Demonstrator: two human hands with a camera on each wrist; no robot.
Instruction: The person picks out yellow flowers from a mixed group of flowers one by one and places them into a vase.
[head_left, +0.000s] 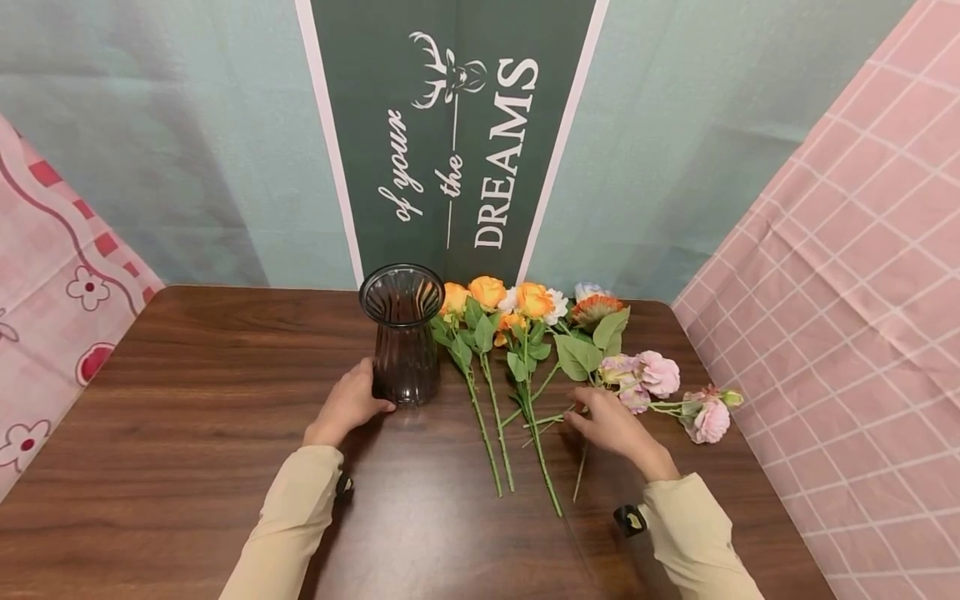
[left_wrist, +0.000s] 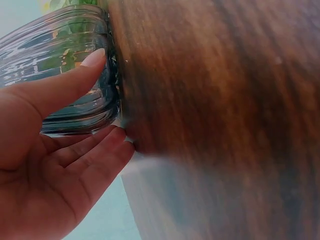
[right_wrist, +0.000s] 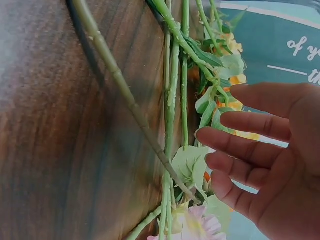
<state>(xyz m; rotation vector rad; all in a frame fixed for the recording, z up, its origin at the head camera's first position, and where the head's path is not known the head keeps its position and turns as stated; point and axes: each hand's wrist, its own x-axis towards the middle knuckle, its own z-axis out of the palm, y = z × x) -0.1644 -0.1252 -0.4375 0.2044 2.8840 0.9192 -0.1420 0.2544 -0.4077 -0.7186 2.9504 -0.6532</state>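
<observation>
A dark tinted glass vase (head_left: 407,358) with a flared rim stands upright on the wooden table. My left hand (head_left: 351,400) holds it low on its left side. In the left wrist view the thumb (left_wrist: 75,80) lies across the ribbed glass, and the other fingers are along its far side near the base. My right hand (head_left: 611,421) is over the flower stems to the right, its fingers spread and loosely bent with nothing gripped. Near it lie pink flowers (head_left: 660,374) and a thin bare stem (right_wrist: 132,102). Orange roses (head_left: 535,300) with green leaves lie between the hands.
White and blue flowers and a rust-orange bloom (head_left: 596,308) lie toward the back right edge. Another pink flower (head_left: 707,418) is near the right edge. Behind the table hangs a green cloth with lettering (head_left: 502,158); pink cloths (head_left: 847,275) flank both sides.
</observation>
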